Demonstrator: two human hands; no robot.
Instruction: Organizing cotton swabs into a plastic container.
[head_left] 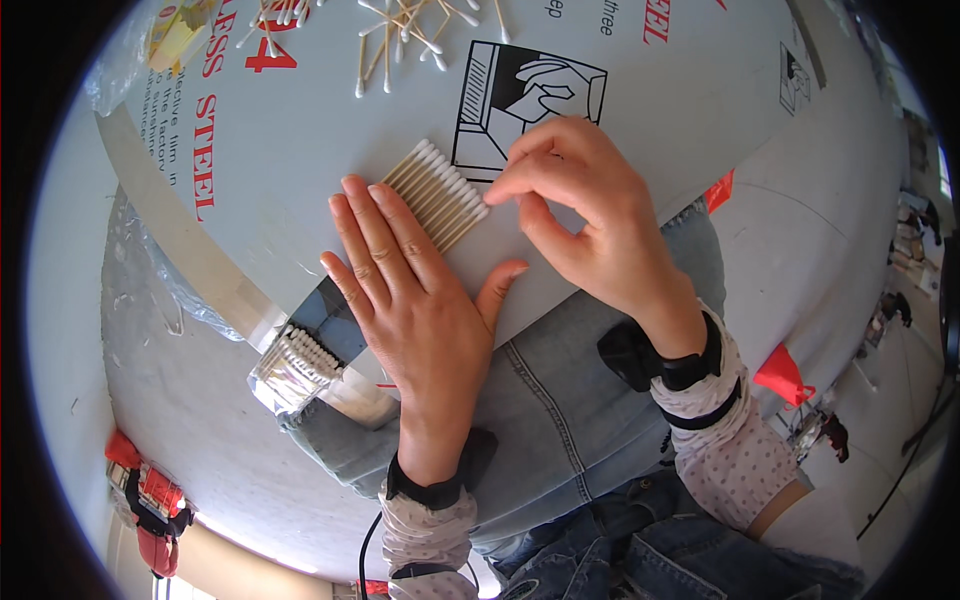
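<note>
A row of cotton swabs (432,198) lies side by side on the grey film-covered board (300,170), white tips lined up toward the upper right. My left hand (410,290) rests flat with fingers stretched out, its fingertips over the lower left ends of the row. At the right end of the row, my right hand (590,210) has its index fingertip against or just beside the cotton tips. Its thumb stands apart from the index finger, and I see nothing held between them. The other fingers are bent.
Loose cotton swabs (405,35) lie scattered at the far edge of the board. A clear pack of swabs (295,370) sits by the near left corner, beside my left wrist. Crumpled clear plastic (120,75) is at the far left. My jeans (560,390) are below the board.
</note>
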